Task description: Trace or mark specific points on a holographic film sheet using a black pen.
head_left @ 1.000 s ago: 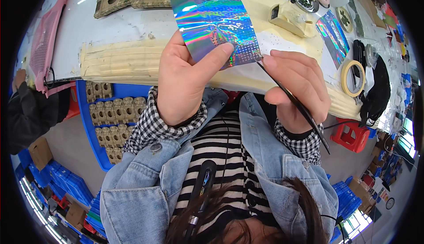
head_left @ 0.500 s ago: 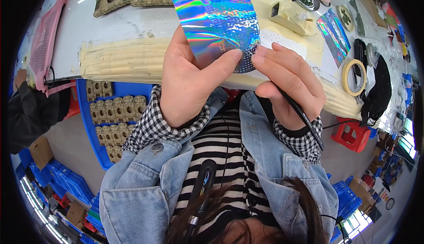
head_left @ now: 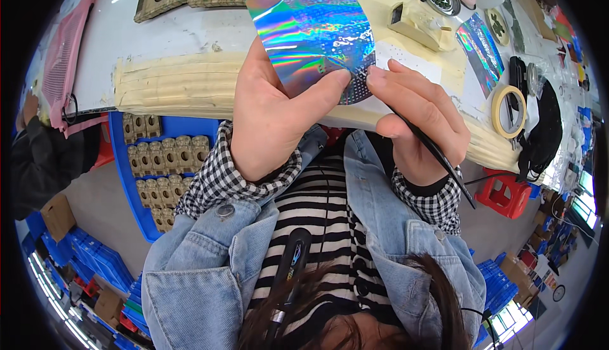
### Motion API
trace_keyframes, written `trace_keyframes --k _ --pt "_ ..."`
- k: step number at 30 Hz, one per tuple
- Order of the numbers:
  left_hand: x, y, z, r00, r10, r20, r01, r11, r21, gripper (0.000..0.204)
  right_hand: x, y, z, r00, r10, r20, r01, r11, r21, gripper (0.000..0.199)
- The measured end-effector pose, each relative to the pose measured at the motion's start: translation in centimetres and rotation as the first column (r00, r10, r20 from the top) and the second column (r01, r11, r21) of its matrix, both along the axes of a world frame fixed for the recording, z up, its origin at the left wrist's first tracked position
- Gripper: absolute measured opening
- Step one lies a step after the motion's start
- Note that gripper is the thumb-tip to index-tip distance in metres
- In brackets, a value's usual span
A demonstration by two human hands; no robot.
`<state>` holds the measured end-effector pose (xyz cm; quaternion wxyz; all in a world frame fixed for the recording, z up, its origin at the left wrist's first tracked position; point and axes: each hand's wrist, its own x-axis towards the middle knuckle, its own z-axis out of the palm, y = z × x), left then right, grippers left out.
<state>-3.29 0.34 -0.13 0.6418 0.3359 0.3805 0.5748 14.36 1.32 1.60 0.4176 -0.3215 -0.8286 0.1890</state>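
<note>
While our left hand (head_left: 273,122) pinches the shiny holographic foil sheet (head_left: 314,30) taut, our right hand (head_left: 415,122), gripping the thin black pick tool (head_left: 438,156), should lift gently.

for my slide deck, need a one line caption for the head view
Left hand holds a holographic sheet while the right hand works its edge with a thin black tool.

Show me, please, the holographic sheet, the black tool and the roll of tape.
holographic sheet (head_left: 311,30), head view, middle of its shiny face.
black tool (head_left: 438,153), head view, its thin shaft.
roll of tape (head_left: 497,112), head view, left of the ring.
</note>
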Motion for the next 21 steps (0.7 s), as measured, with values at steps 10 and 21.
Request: trace_keyframes --k 10,21 --pt "0.1 0.0 -0.2 0.997 0.029 -0.065 -0.026 0.999 0.037 0.042 -0.3 0.0 -0.2 1.0 -0.024 0.003 0.024 1.0 0.018 0.036" --pt "0.2 0.4 -0.5 0.999 0.017 -0.041 -0.017 1.0 0.013 0.038 -1.1 -0.2 -0.6 0.997 -0.075 -0.022 0.076 0.993 0.089 0.037"
